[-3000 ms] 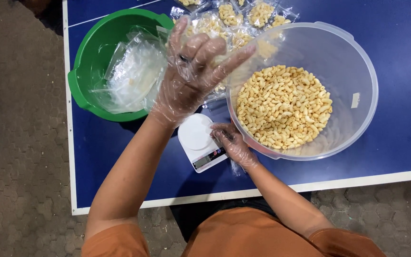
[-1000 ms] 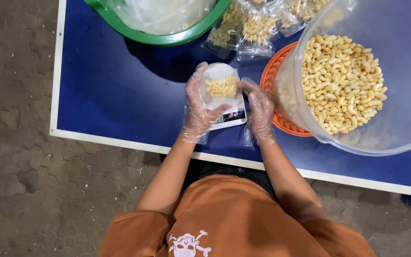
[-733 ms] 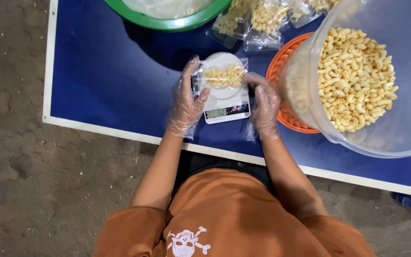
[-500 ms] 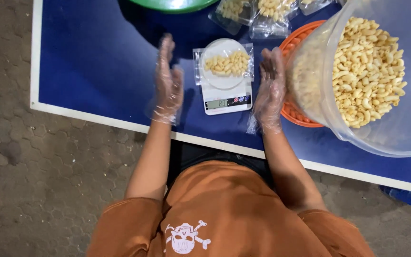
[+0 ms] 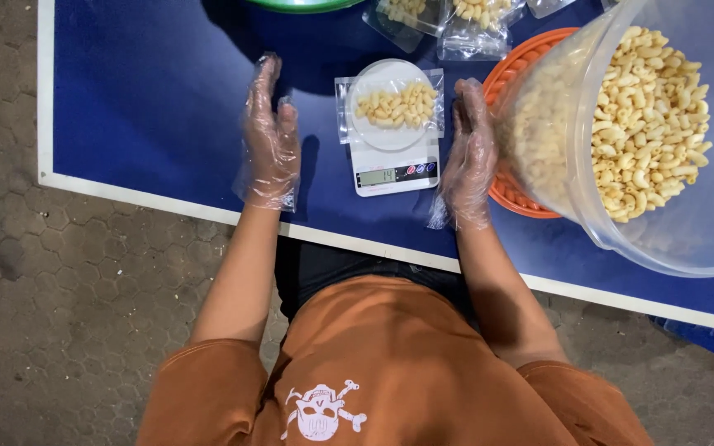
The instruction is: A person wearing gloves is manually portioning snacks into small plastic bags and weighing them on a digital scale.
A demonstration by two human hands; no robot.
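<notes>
Both hands empty, in loose clear plastic gloves, fingers extended and flat, palms facing each other across the scale. Nothing gripped.

Left hand sits over bare blue table, well apart from the small white digital kitchen scale. Right hand is just beside the scale's right edge, so it is the nearer of the two. Neither touches the scale.

The small clear plastic bag of yellow elbow macaroni lies flat on the scale's round platform: ahead of and to the left of the right hand, ahead of and to the right of the left hand, roughly centred between them. Bag long axis runs left–right, i.e. across the line between the palms. Mouth of the bag: cannot tell which side.

To the right of the right hand, touching or nearly so: orange plastic basket, with the large clear plastic tub of loose macaroni sitting in it, tilted toward the person.

Beyond the fingertips, at the far table edge: more filled clear macaroni bags and the rim of a green plastic basin.

Scale display is lit.
</notes>
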